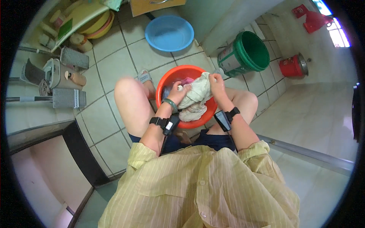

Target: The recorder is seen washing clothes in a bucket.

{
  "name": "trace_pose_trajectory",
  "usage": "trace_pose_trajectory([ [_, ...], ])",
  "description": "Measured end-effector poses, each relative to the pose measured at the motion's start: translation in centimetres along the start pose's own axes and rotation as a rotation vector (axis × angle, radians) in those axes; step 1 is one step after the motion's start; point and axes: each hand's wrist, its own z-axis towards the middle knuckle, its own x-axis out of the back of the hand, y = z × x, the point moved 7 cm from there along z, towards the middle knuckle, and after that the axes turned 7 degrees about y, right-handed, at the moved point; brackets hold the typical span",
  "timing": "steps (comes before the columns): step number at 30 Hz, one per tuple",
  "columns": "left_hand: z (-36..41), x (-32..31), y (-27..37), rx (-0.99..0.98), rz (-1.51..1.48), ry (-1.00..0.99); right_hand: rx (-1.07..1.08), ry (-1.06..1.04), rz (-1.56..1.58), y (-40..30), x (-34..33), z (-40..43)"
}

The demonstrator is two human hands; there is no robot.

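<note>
An orange plastic basin (163, 82) stands on the floor between my knees, with wet laundry in it. Both hands grip a pale wet cloth (196, 89) over the basin. My right hand (217, 85) pinches its upper right edge near the rim. My left hand (179, 93), below a green bangle, holds a bunched part at the cloth's left side. The cloth's lower end rests in the basin as a greyish-white heap (193, 112). Pink fabric (186, 81) and bluish fabric (166, 91) lie behind and left of my left hand.
A blue basin (169, 33) sits on the tiles ahead. To the right stand a green bucket (242, 54) and a red container (291, 66). Flat mops (68, 98), a pump bottle (77, 78) and stacked yellow basins (99, 28) are at the left. A cabinet drawer (156, 7) juts in at the top.
</note>
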Motion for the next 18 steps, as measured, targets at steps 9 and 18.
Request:
trace_pose_trajectory([
  [9, -2.7, 1.5, 6.5, -0.253, 0.732, -0.021, -0.209, -0.321, 0.558, -4.8, 2.3, -1.0],
  [18, -4.9, -0.6, 16.5, -0.367, 0.415, -0.055, 0.484, -0.584, -0.129, -14.6, 4.3, -4.9],
])
